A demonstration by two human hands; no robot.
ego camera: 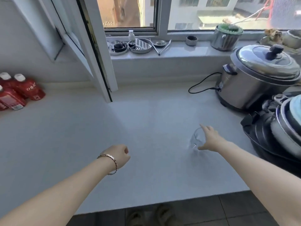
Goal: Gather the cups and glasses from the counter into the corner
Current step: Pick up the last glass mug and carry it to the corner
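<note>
Glass (pixel 196 139) on counter (pixel 146 119) sits in grip of right hand (pixel 211 139), seemingly clasped; left hand (pixel 119 154) curled, empty.

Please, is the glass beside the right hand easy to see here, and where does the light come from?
Head view: daylight comes through the window; the clear glass is faint against the pale counter; glare lies on the cooker lid.

White desk (pixel 114 136) carries a silver cooker (pixel 257 79); a black cord (pixel 203 82) loops just left of the cooker; stacked pans (pixel 276 132) just in front of it; a clear glass (pixel 196 139) front-left of it; red bottles (pixel 19 90) far to its left.
</note>
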